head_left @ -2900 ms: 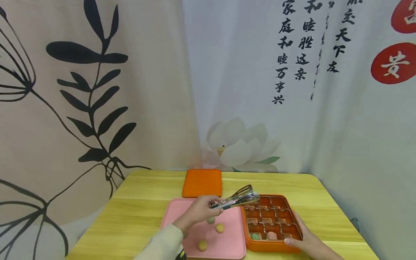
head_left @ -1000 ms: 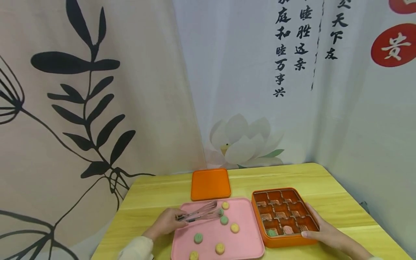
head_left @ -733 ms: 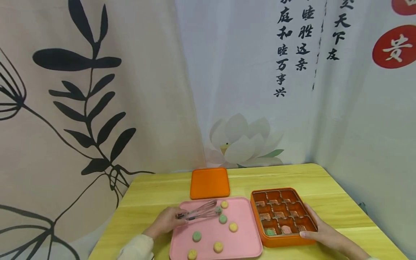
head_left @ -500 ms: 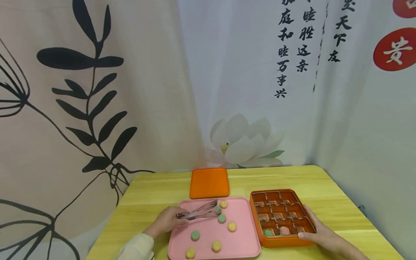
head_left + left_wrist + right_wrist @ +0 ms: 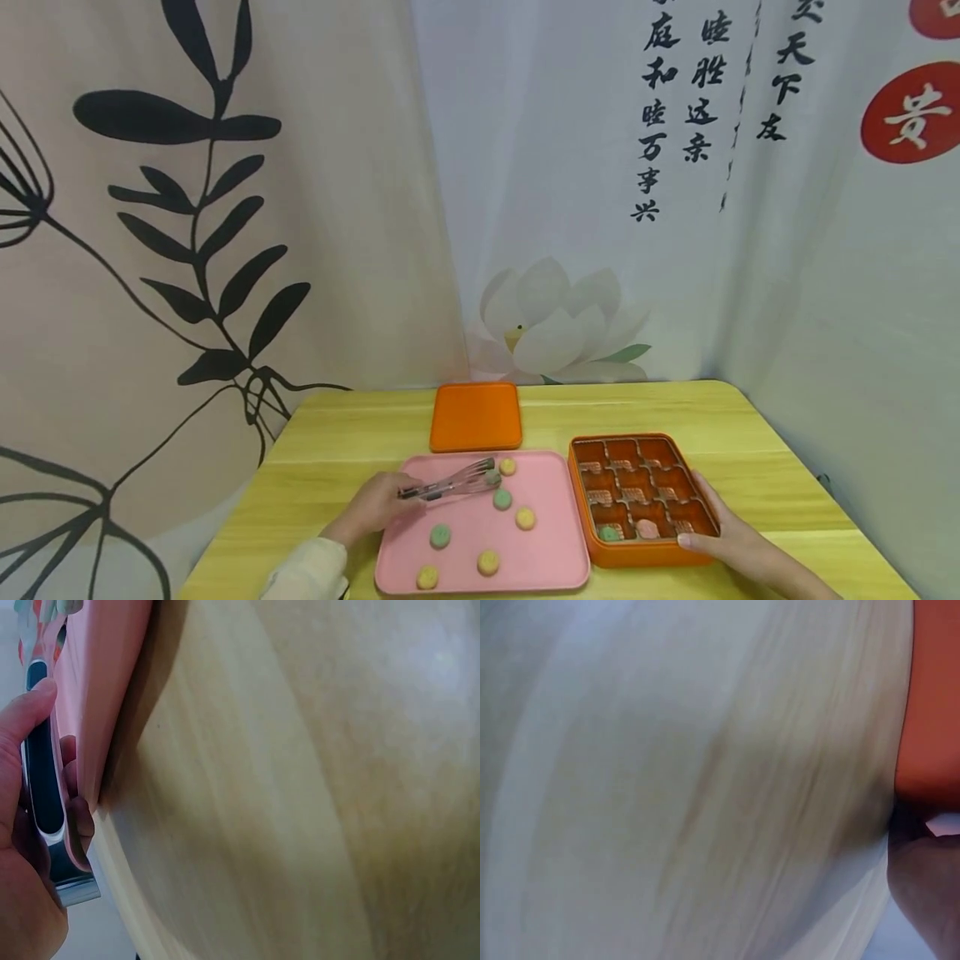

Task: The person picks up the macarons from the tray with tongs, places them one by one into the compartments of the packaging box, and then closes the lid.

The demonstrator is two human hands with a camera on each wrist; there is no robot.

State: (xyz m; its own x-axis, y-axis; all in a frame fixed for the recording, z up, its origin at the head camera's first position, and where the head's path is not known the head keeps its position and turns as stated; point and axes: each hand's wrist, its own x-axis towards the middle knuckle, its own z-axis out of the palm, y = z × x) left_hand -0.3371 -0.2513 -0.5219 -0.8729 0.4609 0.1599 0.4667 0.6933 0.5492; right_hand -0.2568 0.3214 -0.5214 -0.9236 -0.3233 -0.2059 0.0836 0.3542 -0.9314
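1. Left hand [image 5: 379, 502]: fingers [image 5: 81, 817] were curled round the handle of the tongs [image 5: 43, 772], thumb along its dark face. Tong ends stood a little apart over the pink tray [image 5: 551, 550].
2. Green piece [image 5: 495, 478] sat on the tray near its far edge, at the tong ends, partly covered. Couldn't tell if it was clamped.
3. Right hand [image 5: 726, 535] held the orange box [image 5: 652, 556] at its near right corner, thumb in front, the rest along the side wall, mostly hidden.
4. Step in hand, my read: picking up that green piece. Next move called for a squeeze, a lift clear of the second green piece [image 5: 502, 499] and yellow piece [image 5: 507, 466], then a carry right to a compartment. Near row had a boxed green piece [image 5: 609, 533] left, pink piece [image 5: 647, 529] middle.
5. Left wrist view cut off the tong ends. Right wrist view was blurred: mostly table [image 5: 667, 787].
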